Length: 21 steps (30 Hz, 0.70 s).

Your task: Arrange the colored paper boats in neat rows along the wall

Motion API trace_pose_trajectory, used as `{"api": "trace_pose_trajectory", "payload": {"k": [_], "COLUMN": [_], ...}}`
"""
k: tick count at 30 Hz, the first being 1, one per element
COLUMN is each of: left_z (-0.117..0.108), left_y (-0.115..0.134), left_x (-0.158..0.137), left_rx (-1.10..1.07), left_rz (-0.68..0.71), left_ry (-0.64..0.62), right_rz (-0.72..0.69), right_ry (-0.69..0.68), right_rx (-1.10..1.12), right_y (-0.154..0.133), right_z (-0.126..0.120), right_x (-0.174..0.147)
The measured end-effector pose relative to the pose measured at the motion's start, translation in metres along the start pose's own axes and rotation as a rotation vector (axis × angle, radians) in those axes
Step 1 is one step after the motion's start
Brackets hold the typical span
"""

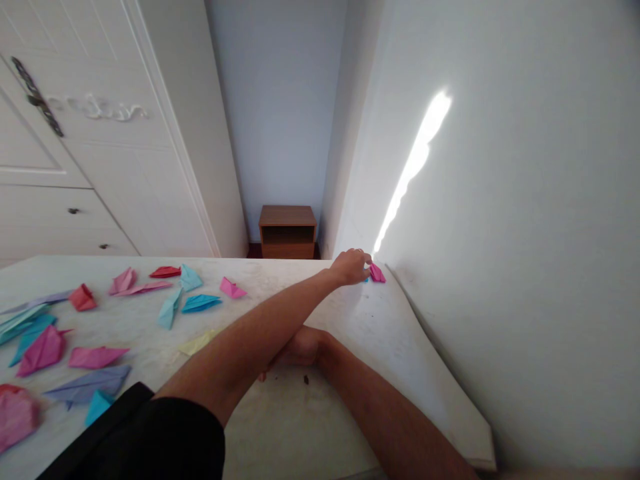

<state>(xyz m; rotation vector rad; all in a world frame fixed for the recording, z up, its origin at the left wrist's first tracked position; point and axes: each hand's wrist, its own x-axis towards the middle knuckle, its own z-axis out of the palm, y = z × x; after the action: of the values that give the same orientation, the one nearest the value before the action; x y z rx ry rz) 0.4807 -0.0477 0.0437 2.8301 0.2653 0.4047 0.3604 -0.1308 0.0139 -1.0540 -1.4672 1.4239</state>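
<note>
My left arm reaches across over my right arm to the far right corner of the white table. There my left hand (351, 267) is closed, with thumb and fingertips on a small magenta folded paper boat (377, 273). A bit of blue paper (366, 280) shows just below those fingertips. My right hand (301, 347) rests low over the table, mostly hidden beneath my left forearm, and its fingers cannot be made out well. Partly covered by the left forearm is a yellow folded paper (199, 343). A pink paper boat (233, 288) sits farther back on the left.
Several folded paper pieces lie on the table's left side, among them a red one (83, 297), a blue one (201, 303) and a magenta one (45, 349). A wall (525, 233) borders the table on the right. Beyond stand a white wardrobe (135, 147) and a brown nightstand (287, 215).
</note>
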Motion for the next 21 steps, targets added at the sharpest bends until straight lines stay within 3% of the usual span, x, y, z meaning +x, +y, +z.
{"api": "trace_pose_trajectory", "payload": {"k": [3,5,10,16,21], "left_z": [-0.010,-0.020,-0.058,-0.108,-0.142], "left_y": [0.002,0.006,0.022,0.031,0.019], "left_x": [-0.011,-0.023,-0.068,-0.162,-0.260], "left_rx": [0.015,0.018,0.025,0.031,-0.060], "left_rz": [0.022,0.038,0.101,0.186,0.022], "left_ry": [0.026,0.055,0.135,0.205,0.282], "right_rz": [-0.019,-0.024,-0.090,-0.127,-0.088], "right_ry": [-0.160,-0.190,-0.034,0.126,0.068], "right_rx": [0.157,0.295,0.412,0.439,0.452], "right_y": [-0.004,-0.005,0.001,0.008,0.003], "right_z": [0.001,0.001,-0.007,-0.022,-0.020], "right_x": [-0.002,-0.003,-0.003,-0.007,-0.007]}}
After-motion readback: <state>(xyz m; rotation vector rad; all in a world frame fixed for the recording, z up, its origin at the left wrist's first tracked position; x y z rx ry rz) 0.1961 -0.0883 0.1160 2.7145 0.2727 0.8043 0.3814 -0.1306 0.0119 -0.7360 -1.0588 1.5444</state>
